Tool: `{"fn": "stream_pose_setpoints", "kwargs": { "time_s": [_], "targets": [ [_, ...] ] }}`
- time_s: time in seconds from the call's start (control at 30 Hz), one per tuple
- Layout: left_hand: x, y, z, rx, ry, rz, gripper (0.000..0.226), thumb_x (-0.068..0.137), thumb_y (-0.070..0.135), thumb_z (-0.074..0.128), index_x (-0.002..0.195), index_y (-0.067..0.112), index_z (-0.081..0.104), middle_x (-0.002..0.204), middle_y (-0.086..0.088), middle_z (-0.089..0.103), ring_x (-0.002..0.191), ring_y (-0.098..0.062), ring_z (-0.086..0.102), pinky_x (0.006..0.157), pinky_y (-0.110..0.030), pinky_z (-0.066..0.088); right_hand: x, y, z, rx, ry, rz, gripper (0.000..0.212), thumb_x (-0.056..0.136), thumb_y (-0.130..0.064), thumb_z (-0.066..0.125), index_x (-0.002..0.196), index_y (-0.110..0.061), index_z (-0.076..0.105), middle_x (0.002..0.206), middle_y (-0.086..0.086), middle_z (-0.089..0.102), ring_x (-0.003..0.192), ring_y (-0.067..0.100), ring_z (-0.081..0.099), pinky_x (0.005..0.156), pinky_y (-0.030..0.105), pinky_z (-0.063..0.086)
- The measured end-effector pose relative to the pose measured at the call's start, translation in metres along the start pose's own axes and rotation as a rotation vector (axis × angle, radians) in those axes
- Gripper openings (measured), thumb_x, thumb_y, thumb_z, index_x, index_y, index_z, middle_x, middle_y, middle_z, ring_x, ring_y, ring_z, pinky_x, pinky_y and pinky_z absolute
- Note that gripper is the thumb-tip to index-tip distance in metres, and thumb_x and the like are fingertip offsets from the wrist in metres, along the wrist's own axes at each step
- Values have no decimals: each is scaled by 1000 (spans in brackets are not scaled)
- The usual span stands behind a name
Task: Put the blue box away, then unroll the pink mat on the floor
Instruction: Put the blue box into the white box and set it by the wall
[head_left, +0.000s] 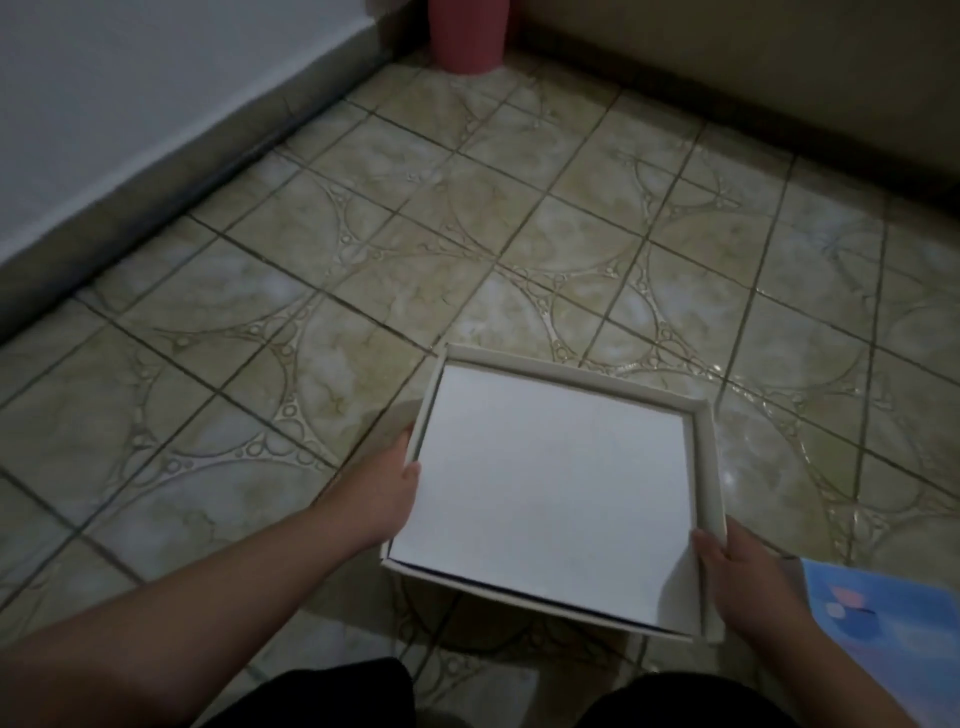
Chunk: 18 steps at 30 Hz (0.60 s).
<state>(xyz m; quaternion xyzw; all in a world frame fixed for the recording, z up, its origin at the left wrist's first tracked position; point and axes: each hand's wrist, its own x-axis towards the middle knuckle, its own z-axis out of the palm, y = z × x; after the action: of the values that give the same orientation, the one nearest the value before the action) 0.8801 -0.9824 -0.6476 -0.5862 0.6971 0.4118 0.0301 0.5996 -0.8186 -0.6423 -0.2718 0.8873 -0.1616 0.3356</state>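
Holding the shallow white-lined box (556, 499) low over the tiled floor (311, 291), near the knees, the person looks to be on the first step, putting it away. Left hand (387, 486) clasps the left wall, thumb hooked over the rim; right hand (740, 571) pinches the near right corner. A blue lid-like piece (883, 623) lies just right. Next move, likely: set the box aside, then fetch the rolled pink mat (467, 36) standing in the far corner.

Patterned beige floor tiles (363, 249), grey-white wall (130, 93) along the left, dark skirting (171, 176) beneath.
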Motion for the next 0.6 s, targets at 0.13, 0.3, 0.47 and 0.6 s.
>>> {"fn": "stream_pose_setpoints", "kwargs": {
  "time_s": [0.13, 0.3, 0.47, 0.6],
  "targets": [
    [-23, -20, -20, -29, 69, -36, 48, 99, 18, 33, 147, 15, 26, 151, -10, 36, 137, -26, 37, 111, -29, 28, -3, -23, 10, -4, -49, -95, 34, 96, -15, 49, 127, -1, 55, 123, 26, 61, 116, 38, 55, 86, 33, 37],
    [-77, -58, -70, -92, 244, -167, 51, 99, 18, 35, 148, 13, 20, 153, -14, 32, 140, -26, 33, 111, -26, 24, -16, -91, 27, -39, -134, -321, 32, 96, -16, 49, 125, -4, 56, 122, 26, 61, 114, 37, 55, 84, 36, 37],
    [-149, -99, -128, -222, 435, -293, 48, 99, 13, 37, 145, 13, 28, 150, -11, 37, 135, -25, 39, 93, -19, 33, -53, -179, 55, -56, -231, -559, 33, 97, -16, 47, 123, 2, 55, 126, 27, 58, 118, 39, 53, 90, 37, 37],
    [-205, -146, -171, -276, 614, -403, 45, 98, 11, 38, 143, 12, 34, 145, -15, 43, 129, -29, 45, 90, -23, 34, -97, -254, 92, -92, -307, -742, 40, 98, -20, 44, 133, 0, 49, 132, 22, 55, 121, 37, 51, 102, 40, 39]
  ]
}}
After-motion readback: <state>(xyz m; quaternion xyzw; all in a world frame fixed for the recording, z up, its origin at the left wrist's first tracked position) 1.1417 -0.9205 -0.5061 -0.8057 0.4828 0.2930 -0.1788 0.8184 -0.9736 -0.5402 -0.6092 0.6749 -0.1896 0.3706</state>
